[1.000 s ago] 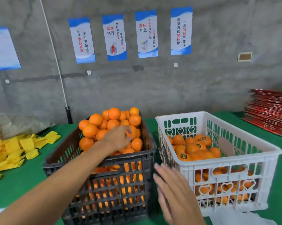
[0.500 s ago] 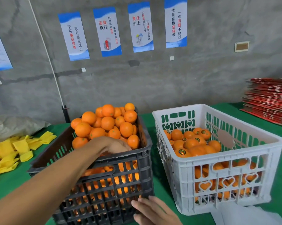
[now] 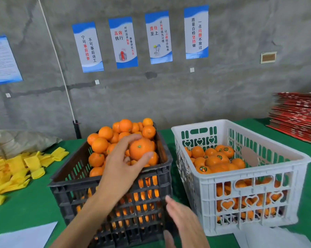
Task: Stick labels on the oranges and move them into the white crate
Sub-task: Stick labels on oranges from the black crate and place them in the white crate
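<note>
A black crate [image 3: 113,185] heaped with unlabelled oranges [image 3: 104,133] stands left of the white crate [image 3: 255,172], which holds several oranges with round labels [image 3: 203,169]. My left hand [image 3: 122,163] grips one orange [image 3: 141,149] just above the black crate's right side, its green stem end facing me. Below it, my right hand [image 3: 183,222] hovers with straight fingers in front of the black crate's near right corner, holding nothing that I can see.
Yellow foam sleeves [image 3: 17,169] lie scattered on the green table at the left. White sheets sit at the near left [image 3: 22,237] and near right [image 3: 269,237]. A stack of red flat cartons [image 3: 298,115] stands at the back right. A concrete wall with posters is behind.
My left hand has come up out of the black crate with an orange in its grip. My right hand rose higher along the crate's front corner.
</note>
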